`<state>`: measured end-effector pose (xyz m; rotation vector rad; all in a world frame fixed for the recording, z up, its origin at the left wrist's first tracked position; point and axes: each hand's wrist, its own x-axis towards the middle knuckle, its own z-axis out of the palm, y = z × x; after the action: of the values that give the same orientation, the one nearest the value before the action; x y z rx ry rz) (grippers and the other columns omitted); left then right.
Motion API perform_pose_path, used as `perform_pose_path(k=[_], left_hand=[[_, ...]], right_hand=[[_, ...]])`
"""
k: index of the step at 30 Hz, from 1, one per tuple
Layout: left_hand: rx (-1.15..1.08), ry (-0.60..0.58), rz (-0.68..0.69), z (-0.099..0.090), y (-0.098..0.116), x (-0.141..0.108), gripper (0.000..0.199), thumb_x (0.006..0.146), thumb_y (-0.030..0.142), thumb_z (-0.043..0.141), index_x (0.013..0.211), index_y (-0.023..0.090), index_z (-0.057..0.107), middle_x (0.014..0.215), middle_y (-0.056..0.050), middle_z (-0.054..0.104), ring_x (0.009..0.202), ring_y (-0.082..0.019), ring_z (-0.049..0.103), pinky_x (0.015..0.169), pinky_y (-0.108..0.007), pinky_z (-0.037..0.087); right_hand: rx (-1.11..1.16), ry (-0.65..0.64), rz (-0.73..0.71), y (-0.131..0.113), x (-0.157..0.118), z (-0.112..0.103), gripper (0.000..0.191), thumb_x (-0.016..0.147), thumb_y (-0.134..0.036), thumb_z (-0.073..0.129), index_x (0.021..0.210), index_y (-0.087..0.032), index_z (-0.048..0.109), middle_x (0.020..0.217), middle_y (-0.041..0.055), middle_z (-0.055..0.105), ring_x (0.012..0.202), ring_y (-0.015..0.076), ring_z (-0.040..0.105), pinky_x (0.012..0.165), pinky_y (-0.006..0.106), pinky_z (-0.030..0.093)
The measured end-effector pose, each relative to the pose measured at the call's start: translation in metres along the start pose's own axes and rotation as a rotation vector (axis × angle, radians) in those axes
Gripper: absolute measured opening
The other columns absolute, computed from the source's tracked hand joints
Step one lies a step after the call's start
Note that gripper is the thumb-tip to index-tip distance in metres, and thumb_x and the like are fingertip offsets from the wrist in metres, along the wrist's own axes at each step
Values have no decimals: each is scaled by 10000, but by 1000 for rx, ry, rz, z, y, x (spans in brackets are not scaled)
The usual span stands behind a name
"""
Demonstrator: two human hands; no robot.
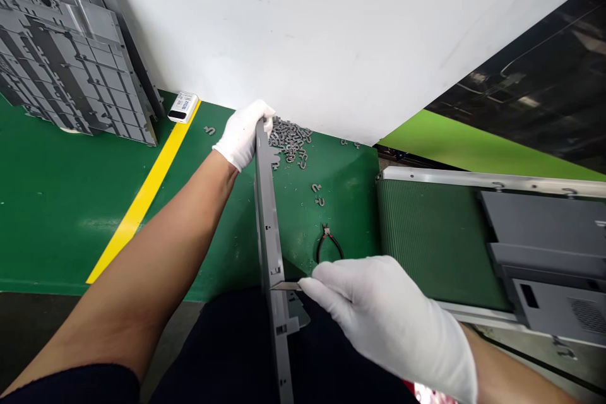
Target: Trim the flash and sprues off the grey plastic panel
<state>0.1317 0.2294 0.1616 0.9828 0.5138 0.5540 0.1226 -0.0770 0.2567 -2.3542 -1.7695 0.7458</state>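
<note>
Grey panel [271, 221] between gloved left fingers [264, 109]

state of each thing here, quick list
left hand: gloved, closed on held panel
held panel: on edge, narrow side up
right hand: gloved, closed on blade
blade: bare, at held panel's edge
pliers: lying down, handles spread
hook pieces: loose, mostly heaped
leaning panels: propped up
conveyor belt: loaded; running or stopped, can't tell

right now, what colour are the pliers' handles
The handles are black with a little red, seen in the head view.
</note>
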Motion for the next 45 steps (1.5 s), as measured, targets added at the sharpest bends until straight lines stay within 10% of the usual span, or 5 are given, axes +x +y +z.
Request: perform_pose_path(k=[12, 45], left_hand=[[53, -16, 38, 1, 0, -1, 421, 732, 344, 729, 527, 230, 380, 454, 15, 394, 436, -104, 309, 450, -297, 255], [-51, -23, -24, 0, -1, 1, 387, 742, 258, 691, 586, 230, 337, 486, 20, 395, 445, -99, 314, 450, -286, 243]], right_hand=[[-331, 191, -65, -13, -1, -2, 448, 1065, -406, 453, 645, -249, 479, 510, -40, 518, 426, 164, 386, 541, 369, 122], [-439, 140, -85, -22, -6, -6, 391, 1036, -397, 525, 669, -266, 550, 480, -16, 564, 387, 192, 481, 508, 380, 104]])
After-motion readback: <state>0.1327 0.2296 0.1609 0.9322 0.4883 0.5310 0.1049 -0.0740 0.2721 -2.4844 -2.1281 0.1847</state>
